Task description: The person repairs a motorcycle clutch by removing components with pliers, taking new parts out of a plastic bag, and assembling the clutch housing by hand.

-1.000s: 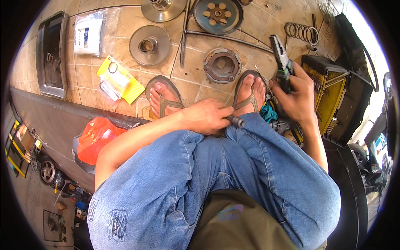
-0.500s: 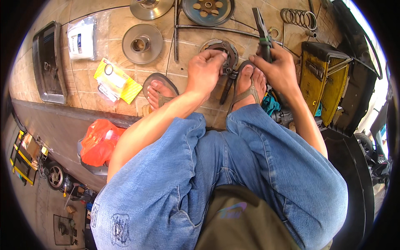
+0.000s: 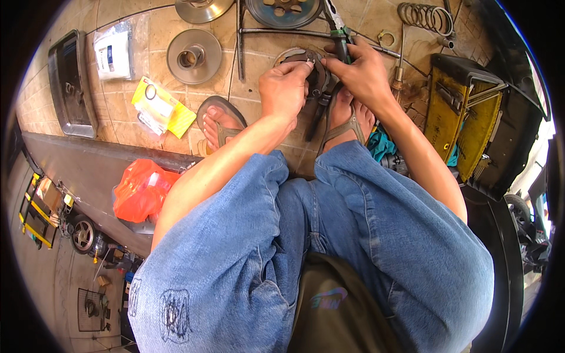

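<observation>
We judge the round metal assembly (image 3: 320, 77), on the floor (image 3: 259, 56) near the feet (image 3: 216, 119), heavy, stiff, best held by its rim; left hand (image 3: 284, 89) fingers nearly together over it, hold unclear, right hand (image 3: 362, 73) curled round pliers (image 3: 339, 42).

We see matt, tan, stone-like tiles on the floor (image 3: 112, 107). Toward its near edge, the yellow packet (image 3: 182, 120) looks like smooth, shiny plastic, and the dark tray (image 3: 70, 112) has a metallic sheen. The disc (image 3: 193, 57) is polished metal, the coiled spring (image 3: 428, 17) dull grey metal. The pliers (image 3: 339, 35) pair bright metal jaws with plastic-looking handles; the round part (image 3: 319, 73) appears dark, rough metal. We also find scuffed yellow paint on the toolbox (image 3: 447, 112), crinkled thin plastic on the orange-red bag (image 3: 141, 191) and faded denim on the jeans (image 3: 406, 229).
</observation>
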Tool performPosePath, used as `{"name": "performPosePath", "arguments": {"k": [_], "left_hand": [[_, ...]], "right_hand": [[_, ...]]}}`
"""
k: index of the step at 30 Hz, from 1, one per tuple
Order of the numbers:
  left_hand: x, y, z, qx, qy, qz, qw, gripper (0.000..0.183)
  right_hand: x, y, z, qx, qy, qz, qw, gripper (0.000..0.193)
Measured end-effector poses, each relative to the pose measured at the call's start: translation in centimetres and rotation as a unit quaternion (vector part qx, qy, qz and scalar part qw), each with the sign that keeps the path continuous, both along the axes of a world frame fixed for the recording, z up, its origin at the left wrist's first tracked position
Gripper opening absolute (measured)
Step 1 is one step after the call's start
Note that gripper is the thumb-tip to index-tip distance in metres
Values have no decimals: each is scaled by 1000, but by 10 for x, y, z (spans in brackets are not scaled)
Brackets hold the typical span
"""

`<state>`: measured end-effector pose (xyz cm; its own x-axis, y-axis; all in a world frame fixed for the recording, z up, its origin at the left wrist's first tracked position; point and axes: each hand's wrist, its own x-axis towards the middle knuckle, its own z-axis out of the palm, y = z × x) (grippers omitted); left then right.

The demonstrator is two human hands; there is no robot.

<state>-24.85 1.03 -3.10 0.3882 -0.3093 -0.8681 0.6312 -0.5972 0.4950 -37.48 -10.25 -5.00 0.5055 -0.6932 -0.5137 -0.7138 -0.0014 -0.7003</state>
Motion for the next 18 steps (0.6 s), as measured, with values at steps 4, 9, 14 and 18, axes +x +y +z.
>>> {"name": "performPosePath", "arguments": {"k": [4, 9, 14, 18], "left_hand": [[5, 16, -10, -88, -252, -131, 955, 11], [40, 3, -18, -227, -629, -357, 652, 9], [40, 3, -18, -250, -635, -472, 558, 16], [38, 8, -26, -274, -623, -494, 542, 18]], "right_hand": [[1, 2, 2, -12, -33, -1, 999, 36], [-3, 2, 0, 16, -50, -30, 998, 34], [-3, 0, 2, -9, -51, -23, 998, 33], [-3, 3, 2, -12, -60, -38, 997, 32]]}}
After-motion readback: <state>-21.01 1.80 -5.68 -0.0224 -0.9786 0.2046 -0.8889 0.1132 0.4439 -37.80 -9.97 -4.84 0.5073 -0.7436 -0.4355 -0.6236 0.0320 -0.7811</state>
